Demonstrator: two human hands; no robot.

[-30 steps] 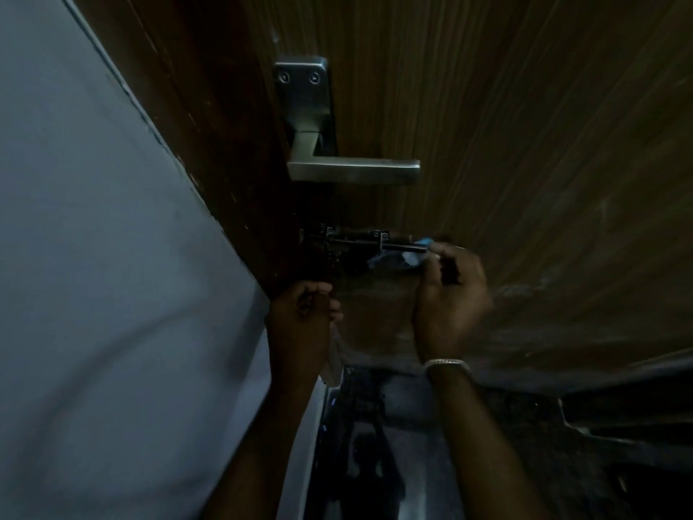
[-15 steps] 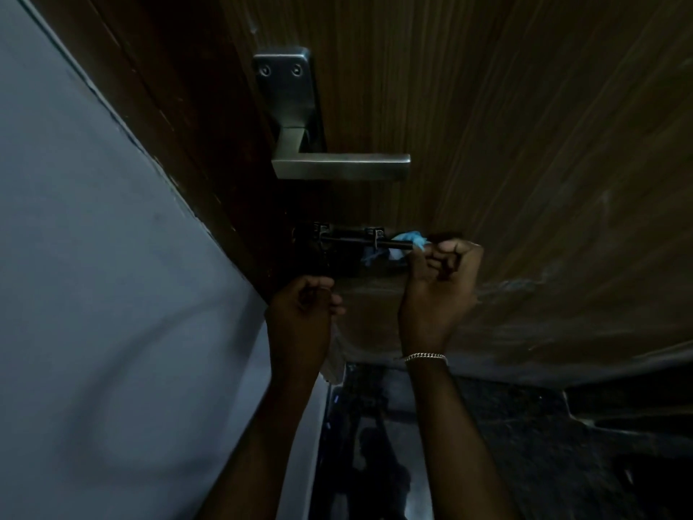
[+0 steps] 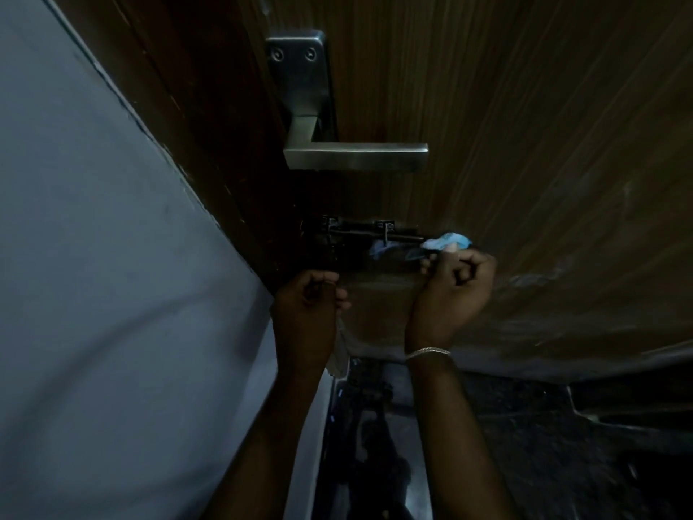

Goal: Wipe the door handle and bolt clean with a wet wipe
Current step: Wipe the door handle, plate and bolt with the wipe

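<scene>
A steel lever door handle sticks out of a brown wooden door. Below it a dark sliding bolt runs across the door. My right hand is closed around a pale blue wet wipe and presses it against the right end of the bolt. My left hand is curled just below the bolt's left end, at the door edge, and a pale scrap seems to hang under it; I cannot tell what it is.
A grey-white wall fills the left side. Dark glossy floor lies below the door. A thin bracelet sits on my right wrist.
My right hand with the wipe has slid a little to the right along the bolt. The left hand has stayed in place. The view has shifted slightly.
</scene>
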